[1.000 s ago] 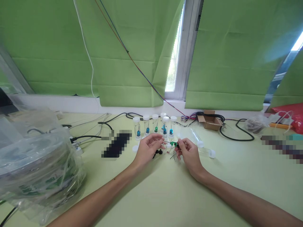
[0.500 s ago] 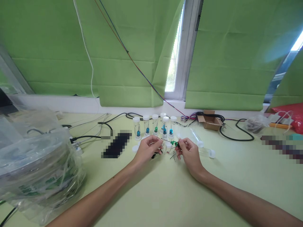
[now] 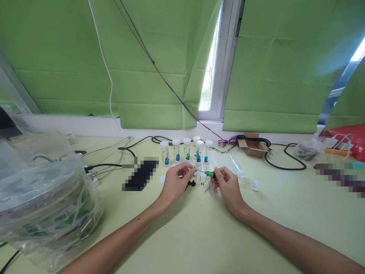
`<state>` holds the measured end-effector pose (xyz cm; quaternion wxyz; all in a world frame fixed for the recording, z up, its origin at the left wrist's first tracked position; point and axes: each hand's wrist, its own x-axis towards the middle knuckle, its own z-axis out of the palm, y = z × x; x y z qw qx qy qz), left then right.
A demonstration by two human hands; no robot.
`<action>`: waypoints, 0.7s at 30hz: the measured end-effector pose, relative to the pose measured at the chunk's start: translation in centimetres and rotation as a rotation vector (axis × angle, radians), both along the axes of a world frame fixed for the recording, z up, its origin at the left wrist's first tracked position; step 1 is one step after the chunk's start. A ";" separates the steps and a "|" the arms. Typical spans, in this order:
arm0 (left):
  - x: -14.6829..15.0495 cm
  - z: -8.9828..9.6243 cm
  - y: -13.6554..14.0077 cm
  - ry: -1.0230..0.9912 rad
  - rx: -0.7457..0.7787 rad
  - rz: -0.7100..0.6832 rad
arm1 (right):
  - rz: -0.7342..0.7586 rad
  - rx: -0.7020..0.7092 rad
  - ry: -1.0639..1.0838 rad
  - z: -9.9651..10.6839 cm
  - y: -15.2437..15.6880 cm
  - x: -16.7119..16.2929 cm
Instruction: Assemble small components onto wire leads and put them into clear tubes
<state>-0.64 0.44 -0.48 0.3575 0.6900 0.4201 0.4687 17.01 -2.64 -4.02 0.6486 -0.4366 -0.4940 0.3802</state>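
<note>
My right hand [image 3: 229,187] pinches the dark end of a small green part [image 3: 210,174] between thumb and fingers. A thin metal rod [image 3: 200,171] runs from the green part leftwards to my left hand [image 3: 179,180], whose thumb and forefinger close on its far end. The fingertips hide that end. Below the hands lie small black caps [image 3: 193,183], several loose metal pins [image 3: 208,187] and tiny reddish bits [image 3: 202,184]. Just behind stand several clear tubes with white caps [image 3: 186,150], holding blue or green parts with thin rods.
Two clear tubes [image 3: 247,184] [image 3: 236,163] lie right of my right hand. An open cardboard box [image 3: 254,147] and black cables [image 3: 285,167] are at the back right. Plastic-wrapped spools [image 3: 48,205] fill the left side. A blurred dark rectangle [image 3: 141,175] lies left of the tubes.
The green part has turned a little in my fingers, and its smooth side now shows. My left hand has shifted slightly, uncovering more of the black caps.
</note>
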 end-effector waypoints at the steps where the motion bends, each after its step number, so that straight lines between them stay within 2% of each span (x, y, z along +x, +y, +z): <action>1: 0.0 0.0 0.0 -0.004 -0.010 -0.003 | 0.001 0.001 0.001 0.0 0.0 0.0; 8: 0.2 0.2 -0.6 -0.087 -0.059 -0.091 | -0.005 0.008 -0.009 -0.1 0.1 0.0; 16: 0.4 0.2 -0.7 -0.200 -0.030 -0.106 | 0.003 -0.010 -0.003 0.1 0.0 -0.1; 21: 0.3 0.3 -0.7 -0.196 -0.028 -0.124 | 0.008 -0.017 -0.009 0.1 0.0 -0.2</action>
